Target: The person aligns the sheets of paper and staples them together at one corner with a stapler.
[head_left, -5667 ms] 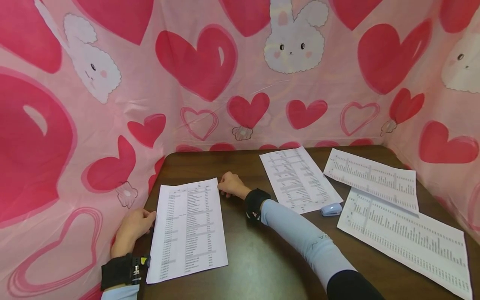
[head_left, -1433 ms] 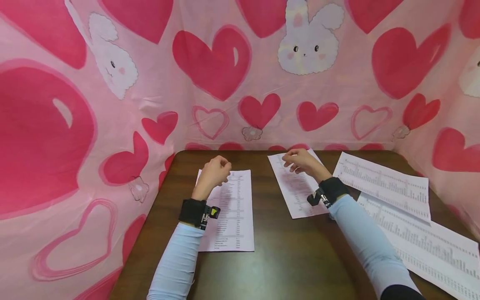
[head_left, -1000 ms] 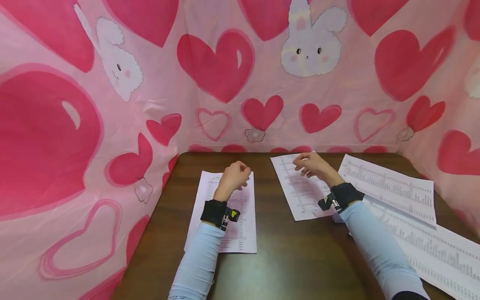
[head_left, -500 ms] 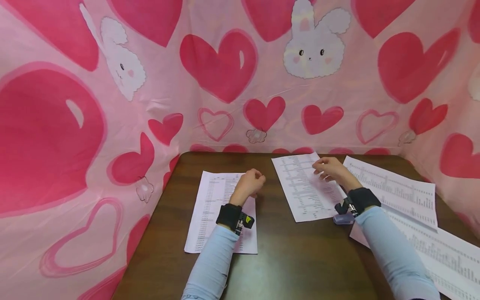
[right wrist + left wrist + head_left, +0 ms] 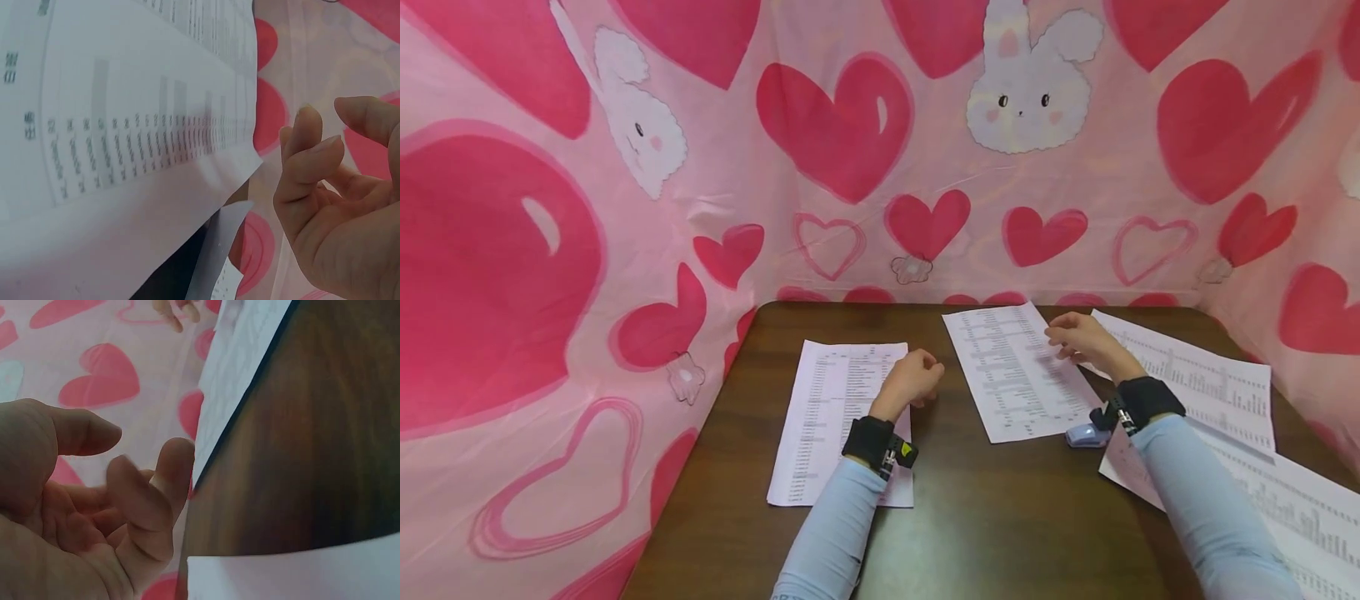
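Note:
My left hand (image 5: 912, 382) hovers at the upper right edge of a printed sheet (image 5: 820, 417) on the left of the table. Its fingers are loosely bent with nothing between them, as the left wrist view of the hand (image 5: 94, 506) shows. Over the right edge of a second printed sheet (image 5: 1007, 367), in the middle, hangs my right hand (image 5: 1093, 343). In the right wrist view that hand (image 5: 340, 200) is also loosely bent, thumb apart from the fingers, holding nothing. A small pale-blue stapler-like object (image 5: 1086, 435) lies by the middle sheet's lower right corner.
Two more printed sheets overlap on the right, the upper one (image 5: 1195, 375) partly covering the lower one (image 5: 1285, 508). My right forearm hides part of them. The brown wooden table (image 5: 970, 517) is enclosed by a pink heart-and-rabbit cloth (image 5: 865, 167).
Both hands were at the left sheet's edges at first. Later the right hand was over the middle sheet and the left over the left sheet; both have since drifted right.

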Demonstrator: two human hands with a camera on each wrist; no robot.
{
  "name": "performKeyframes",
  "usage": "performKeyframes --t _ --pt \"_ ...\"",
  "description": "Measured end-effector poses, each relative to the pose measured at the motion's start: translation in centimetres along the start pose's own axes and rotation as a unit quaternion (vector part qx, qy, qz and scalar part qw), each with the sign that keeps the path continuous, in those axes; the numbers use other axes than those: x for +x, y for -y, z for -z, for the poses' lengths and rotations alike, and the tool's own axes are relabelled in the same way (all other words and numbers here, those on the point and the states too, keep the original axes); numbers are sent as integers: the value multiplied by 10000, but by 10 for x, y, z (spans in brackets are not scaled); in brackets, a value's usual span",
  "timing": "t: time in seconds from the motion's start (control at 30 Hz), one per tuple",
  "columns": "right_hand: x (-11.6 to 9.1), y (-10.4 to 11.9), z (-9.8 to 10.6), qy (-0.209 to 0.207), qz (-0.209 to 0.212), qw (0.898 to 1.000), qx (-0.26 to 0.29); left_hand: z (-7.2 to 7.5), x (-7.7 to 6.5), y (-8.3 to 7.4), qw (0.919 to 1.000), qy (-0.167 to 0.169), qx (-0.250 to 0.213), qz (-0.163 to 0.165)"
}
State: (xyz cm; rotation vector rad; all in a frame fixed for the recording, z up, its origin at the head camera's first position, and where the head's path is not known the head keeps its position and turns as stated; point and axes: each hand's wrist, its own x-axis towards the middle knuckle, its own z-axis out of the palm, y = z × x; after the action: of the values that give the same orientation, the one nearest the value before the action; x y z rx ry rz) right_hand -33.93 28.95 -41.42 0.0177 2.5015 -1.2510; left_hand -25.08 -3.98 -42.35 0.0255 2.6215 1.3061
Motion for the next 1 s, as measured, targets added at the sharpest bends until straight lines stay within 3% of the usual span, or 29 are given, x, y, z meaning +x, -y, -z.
performKeyframes --t 0.4,0.63,1.0 --pt "1 -13 7 -67 -208 9995 -211 -27 -1 -3 9982 380 325 -328" --pt "2 -19 16 -40 -155 9973 -715 -36 0 -5 9959 534 492 -540" --pt "8 -19 16 128 -355 9953 -897 -45 -4 -11 9881 962 801 -891"
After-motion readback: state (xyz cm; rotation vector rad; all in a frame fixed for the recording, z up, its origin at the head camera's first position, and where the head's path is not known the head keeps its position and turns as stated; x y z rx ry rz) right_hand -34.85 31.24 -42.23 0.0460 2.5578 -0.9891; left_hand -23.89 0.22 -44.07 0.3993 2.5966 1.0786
